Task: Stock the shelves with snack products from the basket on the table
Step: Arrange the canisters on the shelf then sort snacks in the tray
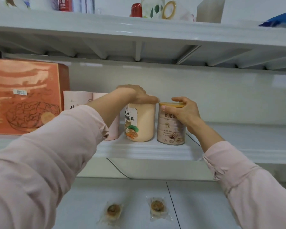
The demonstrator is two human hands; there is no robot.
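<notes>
Sticker (21, 92) on orange box (40, 76) reads 赠品 — peach canister (144, 123) reads 桂花, 藕粉羹 — yellow-lidded tin (168, 129) begins 黄

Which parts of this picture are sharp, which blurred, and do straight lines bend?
Head view: the peach can and tan can are fairly sharp; the orange box and blue packet are smeared; the upper shelf edge bows.
</notes>
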